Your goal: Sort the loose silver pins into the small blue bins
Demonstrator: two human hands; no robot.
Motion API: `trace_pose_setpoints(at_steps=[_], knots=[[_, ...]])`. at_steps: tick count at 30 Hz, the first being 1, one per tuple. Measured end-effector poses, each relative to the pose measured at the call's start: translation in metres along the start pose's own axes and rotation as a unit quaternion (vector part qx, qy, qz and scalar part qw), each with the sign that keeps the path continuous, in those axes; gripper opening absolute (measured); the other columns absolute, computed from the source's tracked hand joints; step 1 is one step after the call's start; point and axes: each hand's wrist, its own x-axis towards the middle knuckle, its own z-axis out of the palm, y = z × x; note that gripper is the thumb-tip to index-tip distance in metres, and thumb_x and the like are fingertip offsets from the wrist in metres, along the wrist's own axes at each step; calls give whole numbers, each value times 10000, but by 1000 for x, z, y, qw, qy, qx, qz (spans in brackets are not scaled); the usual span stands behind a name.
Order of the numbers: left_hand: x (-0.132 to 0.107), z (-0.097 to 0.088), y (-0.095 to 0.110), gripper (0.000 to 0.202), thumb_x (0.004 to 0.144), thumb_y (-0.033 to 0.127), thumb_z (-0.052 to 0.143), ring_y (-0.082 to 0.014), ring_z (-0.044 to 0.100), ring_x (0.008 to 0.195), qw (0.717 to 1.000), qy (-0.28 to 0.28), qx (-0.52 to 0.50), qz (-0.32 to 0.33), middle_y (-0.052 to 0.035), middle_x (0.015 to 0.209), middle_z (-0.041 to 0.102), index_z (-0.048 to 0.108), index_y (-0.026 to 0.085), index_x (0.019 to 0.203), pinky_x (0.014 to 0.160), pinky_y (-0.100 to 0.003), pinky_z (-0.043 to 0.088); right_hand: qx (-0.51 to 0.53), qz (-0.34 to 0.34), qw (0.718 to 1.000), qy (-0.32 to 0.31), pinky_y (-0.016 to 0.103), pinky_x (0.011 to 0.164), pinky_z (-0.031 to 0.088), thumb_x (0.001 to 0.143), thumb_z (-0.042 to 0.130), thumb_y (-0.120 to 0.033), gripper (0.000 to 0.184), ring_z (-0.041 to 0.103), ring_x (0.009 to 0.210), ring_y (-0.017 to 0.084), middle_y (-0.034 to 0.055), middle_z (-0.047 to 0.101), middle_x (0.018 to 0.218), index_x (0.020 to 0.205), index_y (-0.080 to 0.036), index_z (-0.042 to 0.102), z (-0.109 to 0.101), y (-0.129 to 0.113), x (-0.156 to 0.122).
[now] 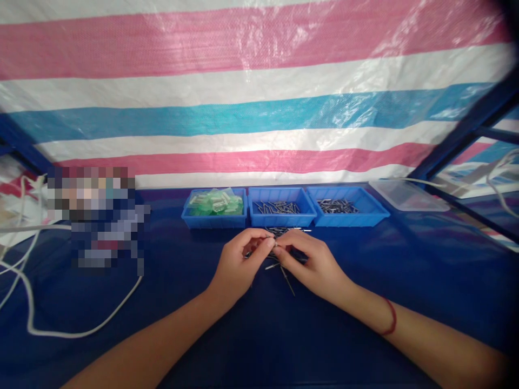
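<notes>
From my end I see the left hand (pixel 237 262) and right hand (pixel 314 262) meeting fingertip to fingertip, thumbs and forefingers pinched narrow on a small pale piece (pixel 275 246); it's too tiny for me to tell what it is. Loose metal rods (pixel 287 281) lie on the blue tabletop (pixel 259 346) beneath and just beyond the grip. Past them I have three bins side by side: the left bin (pixel 214 222) with greenish packets (pixel 219 202), the middle bin (pixel 283 220) and right bin (pixel 352 219) with metal pieces.
</notes>
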Motion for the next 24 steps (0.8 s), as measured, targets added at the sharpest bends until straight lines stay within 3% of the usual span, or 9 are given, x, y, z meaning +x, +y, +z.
trace_pose_setpoints(at_steps=[5, 10, 13, 17, 20, 24], knots=[[3, -6, -7, 172, 873, 312, 577, -157, 640, 790, 999, 2, 39, 9, -30, 878, 695, 654, 186, 959, 718, -249, 500, -7, -3, 999, 45, 284, 610, 457, 880, 565, -243, 83, 566, 684, 154, 24, 615, 733, 843, -204, 629, -4, 1, 2], [6, -9, -5, 151, 861, 295, 576, -139, 600, 733, 996, 10, 80, 22, -10, 830, 656, 607, 193, 968, 665, -243, 465, -49, -45, 995, 75, 311, 689, 473, 895, 545, -232, 93, 595, 754, 168, 40, 656, 807, 874, -206, 632, -15, 1, 6], [7, -9, 1, 237, 859, 258, 569, -129, 578, 738, 991, 15, 120, 56, -14, 901, 642, 538, 201, 1086, 673, -249, 447, -118, -62, 980, 148, 332, 732, 463, 888, 538, -222, 95, 597, 762, 175, 41, 662, 807, 845, -201, 620, -32, 7, 12], [5, -10, 6, 116, 848, 250, 588, -174, 567, 869, 951, -100, 263, 128, -32, 941, 654, 616, 207, 952, 782, -311, 409, -260, -1, 928, 268, 352, 714, 421, 880, 528, -269, 151, 567, 714, 190, 47, 639, 745, 791, -190, 620, -64, 28, 21], [3, -9, 5, 101, 840, 298, 614, -213, 545, 939, 907, -174, 352, 149, -28, 965, 664, 647, 223, 898, 793, -349, 368, -381, 58, 889, 247, 362, 695, 369, 864, 548, -316, 184, 561, 767, 237, 70, 658, 764, 792, -183, 653, -80, 45, 26], [1, -9, 3, 148, 861, 343, 604, -226, 517, 976, 876, -204, 409, 151, -23, 1021, 655, 635, 236, 958, 789, -368, 334, -450, 88, 860, 226, 360, 670, 325, 870, 545, -366, 236, 541, 819, 271, 97, 678, 839, 899, -176, 683, -81, 55, 26]])
